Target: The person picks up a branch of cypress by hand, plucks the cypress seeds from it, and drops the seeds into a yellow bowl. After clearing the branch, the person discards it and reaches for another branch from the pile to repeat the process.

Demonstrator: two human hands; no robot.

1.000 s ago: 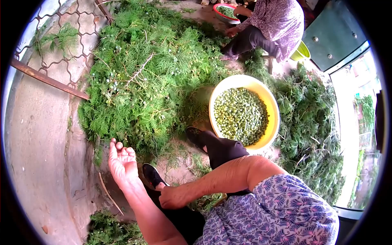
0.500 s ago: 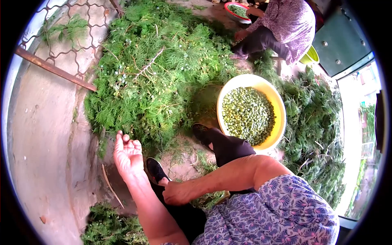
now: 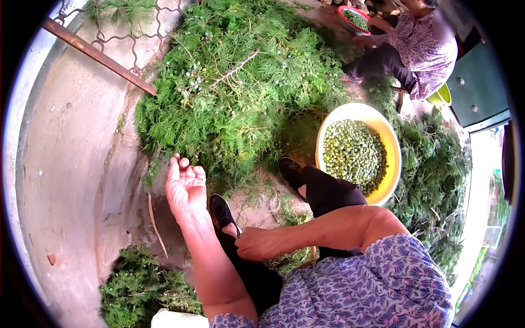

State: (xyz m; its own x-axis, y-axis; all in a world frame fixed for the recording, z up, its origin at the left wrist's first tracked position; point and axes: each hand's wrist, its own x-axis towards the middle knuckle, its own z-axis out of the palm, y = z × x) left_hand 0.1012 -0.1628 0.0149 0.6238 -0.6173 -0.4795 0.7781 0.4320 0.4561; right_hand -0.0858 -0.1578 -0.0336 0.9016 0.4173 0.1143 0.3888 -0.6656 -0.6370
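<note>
My left hand (image 3: 187, 188) is held palm up over the near edge of a heap of green cypress-like branches (image 3: 240, 104). Its fingers are loosely curled and apart, with nothing seen in them. My right hand (image 3: 254, 244) is closed against my dark trouser leg (image 3: 240, 268), just below the shoe; whatever its fingers hold, if anything, is hidden. To the right of my leg, a yellow basin (image 3: 392, 164) holds many small green cones or berries (image 3: 354, 153).
Another person (image 3: 415, 49) sits at the top right beside a red-rimmed basin (image 3: 354, 21). More branches lie at right (image 3: 432, 180) and lower left (image 3: 139, 290). A rusty bar (image 3: 98, 54) borders wire mesh. A lime bucket (image 3: 441, 96) stands near a green panel (image 3: 481, 82).
The view has shifted, so most things sit further right in it. A white object has come into view at the bottom. Both hands keep nearly the same pose.
</note>
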